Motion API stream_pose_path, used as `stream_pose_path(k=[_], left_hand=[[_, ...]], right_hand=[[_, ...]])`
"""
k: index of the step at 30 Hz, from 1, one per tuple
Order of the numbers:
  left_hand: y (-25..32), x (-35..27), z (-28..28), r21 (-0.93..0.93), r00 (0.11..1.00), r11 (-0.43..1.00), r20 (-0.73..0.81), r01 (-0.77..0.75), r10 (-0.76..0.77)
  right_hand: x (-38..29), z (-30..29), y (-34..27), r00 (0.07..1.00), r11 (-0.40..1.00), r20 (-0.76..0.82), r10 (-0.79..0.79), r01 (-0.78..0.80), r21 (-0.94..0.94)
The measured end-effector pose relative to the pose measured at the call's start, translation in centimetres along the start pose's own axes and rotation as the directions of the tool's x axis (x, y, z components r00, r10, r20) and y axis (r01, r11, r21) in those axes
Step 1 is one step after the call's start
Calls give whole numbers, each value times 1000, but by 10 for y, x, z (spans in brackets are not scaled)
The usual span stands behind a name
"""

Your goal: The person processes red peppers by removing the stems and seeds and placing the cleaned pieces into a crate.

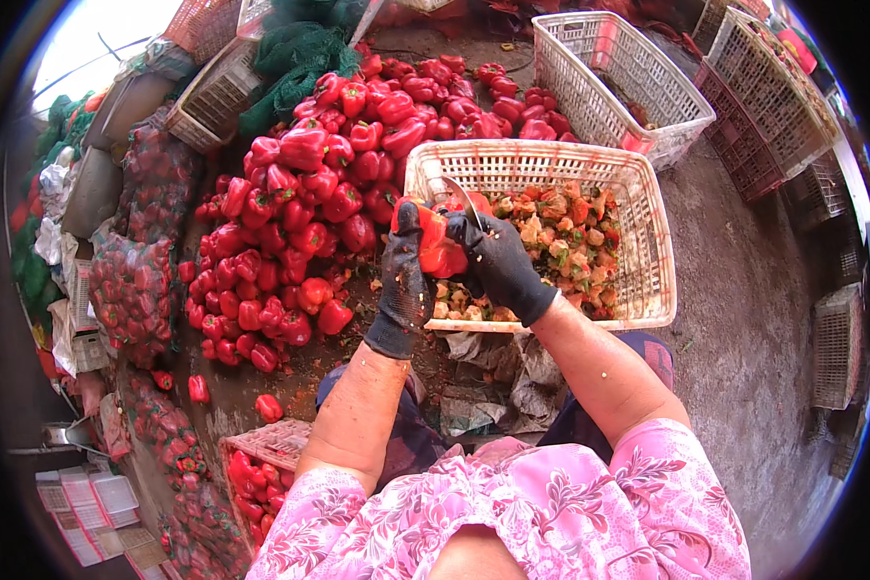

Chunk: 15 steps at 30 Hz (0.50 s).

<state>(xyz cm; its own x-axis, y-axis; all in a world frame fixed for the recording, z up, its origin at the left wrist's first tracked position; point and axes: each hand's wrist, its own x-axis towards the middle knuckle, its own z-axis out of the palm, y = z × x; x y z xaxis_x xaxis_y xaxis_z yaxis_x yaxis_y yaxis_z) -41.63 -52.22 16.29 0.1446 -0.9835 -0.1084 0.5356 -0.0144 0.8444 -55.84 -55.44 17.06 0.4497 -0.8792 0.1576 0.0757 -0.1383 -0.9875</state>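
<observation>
My left hand [404, 279], in a black glove, grips a cut red bell pepper [435, 243] over the left part of a white plastic crate [652, 239]. My right hand [504, 264], gloved too, is shut on a small knife with a curved blade [464, 199] that points up and to the left. Its fingers also meet the right side of the pepper pieces; how far these are apart is hidden. Pepper cores and stems [573, 243] cover the crate's bottom. A large heap of whole red bell peppers [297, 217] lies just left of the crate.
Mesh sacks of peppers [134, 290] stand at the left. A pink crate of red peppers [272, 442] is by my left elbow. Another white crate [623, 80] stands beyond, with stacked crates [768, 101] at the right. Green netting [297, 65] lies behind the heap.
</observation>
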Motion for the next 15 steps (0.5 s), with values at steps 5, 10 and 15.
stream_pose_path(k=[5, 10, 15], left_hand=[[-1, -1, -8, 163, 998, 986, 54, -25, 16], [-6, 0, -15, 287, 994, 956, 110, -59, 28], [2, -1, -5, -19, 993, 996, 82, 82, -80]], right_hand=[[4, -15, -41, 834, 766, 169, 525, -550, 333], [-2, -16, -24, 846, 772, 154, 511, -530, 351], [-3, -27, -12, 889, 619, 166, 427, -421, 662]])
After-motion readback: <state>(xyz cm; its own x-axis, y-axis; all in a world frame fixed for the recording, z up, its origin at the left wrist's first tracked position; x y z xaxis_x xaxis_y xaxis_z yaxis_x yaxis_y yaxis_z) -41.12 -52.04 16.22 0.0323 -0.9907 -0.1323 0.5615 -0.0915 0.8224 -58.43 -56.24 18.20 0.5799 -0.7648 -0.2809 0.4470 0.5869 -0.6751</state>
